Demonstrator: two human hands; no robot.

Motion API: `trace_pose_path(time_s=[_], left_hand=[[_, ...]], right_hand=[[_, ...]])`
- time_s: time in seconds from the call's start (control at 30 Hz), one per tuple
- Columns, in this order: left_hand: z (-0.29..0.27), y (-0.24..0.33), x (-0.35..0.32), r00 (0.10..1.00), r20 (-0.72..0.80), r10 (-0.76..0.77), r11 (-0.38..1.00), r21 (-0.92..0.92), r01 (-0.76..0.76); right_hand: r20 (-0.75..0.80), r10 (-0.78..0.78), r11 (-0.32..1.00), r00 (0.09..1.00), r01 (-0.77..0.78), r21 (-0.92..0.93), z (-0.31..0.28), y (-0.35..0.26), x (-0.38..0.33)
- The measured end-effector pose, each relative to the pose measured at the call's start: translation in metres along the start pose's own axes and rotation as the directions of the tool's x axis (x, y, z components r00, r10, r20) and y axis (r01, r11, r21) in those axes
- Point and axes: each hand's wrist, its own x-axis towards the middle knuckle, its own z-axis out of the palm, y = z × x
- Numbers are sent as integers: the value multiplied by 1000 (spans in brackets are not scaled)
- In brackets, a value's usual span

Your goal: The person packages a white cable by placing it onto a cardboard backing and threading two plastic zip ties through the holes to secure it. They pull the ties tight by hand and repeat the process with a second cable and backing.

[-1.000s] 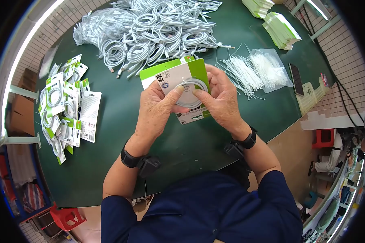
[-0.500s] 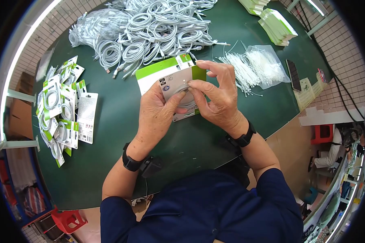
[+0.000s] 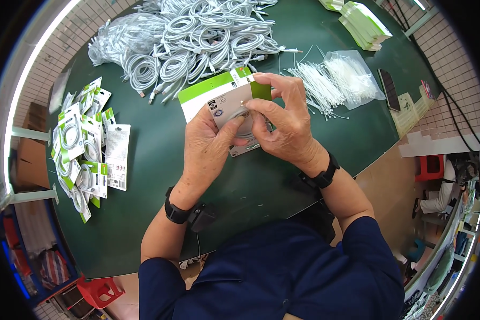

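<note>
My left hand (image 3: 210, 143) grips a white-and-green packaging card (image 3: 230, 100), its thumb pressing a coiled grey-white cable (image 3: 245, 127) against the card. My right hand (image 3: 285, 114) is at the card's right side, thumb and index finger bent together by the top of the coil. A tiny white tip shows at that index fingertip, and the rest of what it pinches is hidden. Its other fingers curl around the card's green upper edge. Behind this card, a further green-and-white card part (image 3: 197, 96) sticks out to the left; whether the two are joined, I cannot tell.
Many coiled cables (image 3: 197, 42) are heaped at the back of the green table (image 3: 250, 186). Carded cables (image 3: 72, 133) lie piled at left. White cable ties (image 3: 317, 85), partly in a clear bag, lie at right, near a phone (image 3: 389, 89) and stacked cards (image 3: 362, 26).
The right index fingertip has shifted slightly up and left along the coil's top, and more of the coil now shows. The left hand keeps its grip on the card.
</note>
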Motion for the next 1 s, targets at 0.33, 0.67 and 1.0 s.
trace_pose_path(time_s=[0.33,0.67,1.0], left_hand=[[-10,8,-1,1000,-31,-2,999,44,4],[-12,11,-5,1000,-2,-2,998,64,2],[0,24,-3,997,48,-53,994,94,48]], right_hand=[[-163,61,998,985,-64,-11,-29,30,12],[478,539,837,693,-376,-398,-46,95,-28],[436,531,842,727,-393,-369,-48,107,-37]])
